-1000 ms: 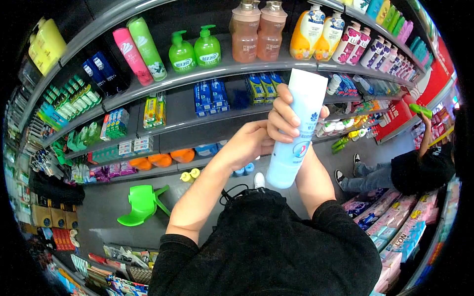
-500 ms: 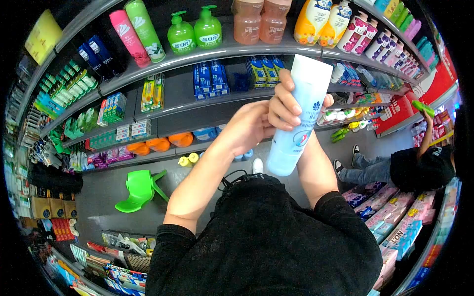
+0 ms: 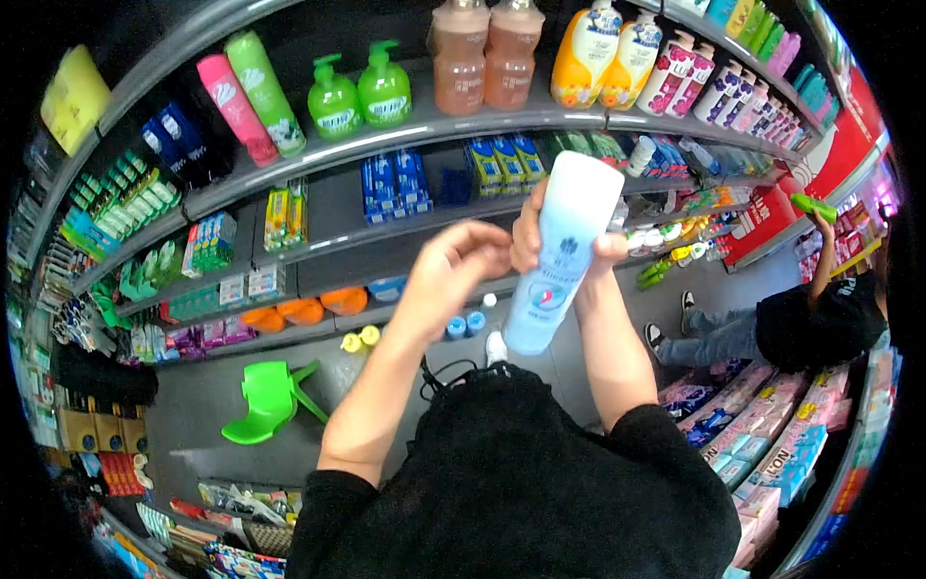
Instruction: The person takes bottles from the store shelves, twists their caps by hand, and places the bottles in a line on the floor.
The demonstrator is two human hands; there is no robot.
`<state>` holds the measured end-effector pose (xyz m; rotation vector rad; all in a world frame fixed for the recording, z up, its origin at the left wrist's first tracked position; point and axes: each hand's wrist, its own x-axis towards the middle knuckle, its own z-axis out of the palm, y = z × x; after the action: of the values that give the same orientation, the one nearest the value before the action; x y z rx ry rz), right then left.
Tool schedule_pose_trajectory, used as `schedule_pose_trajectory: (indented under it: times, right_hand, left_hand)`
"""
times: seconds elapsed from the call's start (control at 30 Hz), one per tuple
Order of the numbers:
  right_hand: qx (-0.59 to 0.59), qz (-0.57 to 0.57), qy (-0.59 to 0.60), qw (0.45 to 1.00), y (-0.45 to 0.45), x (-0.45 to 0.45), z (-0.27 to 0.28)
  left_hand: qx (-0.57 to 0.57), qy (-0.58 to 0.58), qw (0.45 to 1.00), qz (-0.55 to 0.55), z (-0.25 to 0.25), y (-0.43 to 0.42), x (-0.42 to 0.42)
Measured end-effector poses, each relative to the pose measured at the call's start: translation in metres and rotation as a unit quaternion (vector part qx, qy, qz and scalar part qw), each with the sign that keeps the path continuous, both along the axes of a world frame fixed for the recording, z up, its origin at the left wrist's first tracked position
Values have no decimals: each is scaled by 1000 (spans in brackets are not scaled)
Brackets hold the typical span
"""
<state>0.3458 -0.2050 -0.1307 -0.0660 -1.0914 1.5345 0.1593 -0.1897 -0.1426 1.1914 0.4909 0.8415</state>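
Blue bottle (image 3: 552,275), snug in the grip of the right hand (image 3: 600,259), in front of the shelf (image 3: 463,130). Leans long-ways, white top (image 3: 586,179) away and rightward. Left hand (image 3: 451,267) (loose, holding nothing) near, just to the left.

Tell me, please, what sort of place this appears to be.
Probably a shop's toiletries aisle: matching green plastic pump bottles stand on a long grey shelf, with blue rectangular cartons on the one below.

A black short-sleeved top (image 3: 521,473) and white shoe (image 3: 496,348) are worn.
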Motion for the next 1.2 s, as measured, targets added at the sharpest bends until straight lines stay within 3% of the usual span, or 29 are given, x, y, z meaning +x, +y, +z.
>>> schedule_pose_trajectory:
  times: [0.13, 0.27, 0.37, 0.53, 0.57, 0.6, 0.77, 0.9, 0.97, 1.0, 1.03, 1.07, 1.1, 1.17, 1.2]
  right_hand:
    - [-23, -100, -79, 992, -15, 4, -4]
    - [47, -153, -190, 969, -24, 14, -10]
    - [52, -185, -236, 952, -31, 12, -18]
    - [9, -198, -329, 923, -38, 14, -45]
    - [-26, -222, -356, 907, -45, 13, -38]
    - [-14, -223, -398, 890, -43, 19, -46]
    - [-27, -234, -383, 893, -51, 20, -49]
    - [-101, -174, -414, 888, -37, 66, -105]
    - [-156, -276, -434, 844, -38, 92, -158]
    - [-187, -318, -486, 793, -36, 117, -216]
    - [-169, -370, -581, 705, -45, 139, -249]
    - [-196, -385, -638, 638, -59, 157, -273]
    - [-276, -395, -598, 640, -80, 175, -311]
    - [-431, -356, -631, 539, -132, 222, -413]
    - [-446, -378, -626, 517, -170, 234, -439]
  left_hand:
    - [74, 55, 995, -42, 6, -23, 3]
    - [201, 96, 974, -41, -8, -27, 10]
    - [220, 145, 964, -28, -16, -29, 13]
    - [179, 103, 978, -31, -46, -27, 9]
    - [164, 170, 971, -25, -25, -34, 5]
    - [186, 147, 972, -7, -34, -32, 6]
    - [205, 229, 951, 30, -58, -21, 2]
    - [179, 340, 920, 82, -63, -16, -6]
    - [182, 348, 914, 105, -82, -9, -16]
    - [172, 352, 912, 119, -93, -5, -22]
    - [187, 373, 899, 132, -107, 0, -29]
    - [213, 381, 888, 146, -121, 3, -36]
    - [226, 419, 865, 158, -135, 6, -44]
    - [229, 455, 844, 168, -168, 9, -65]
    - [220, 454, 847, 167, -178, 10, -70]
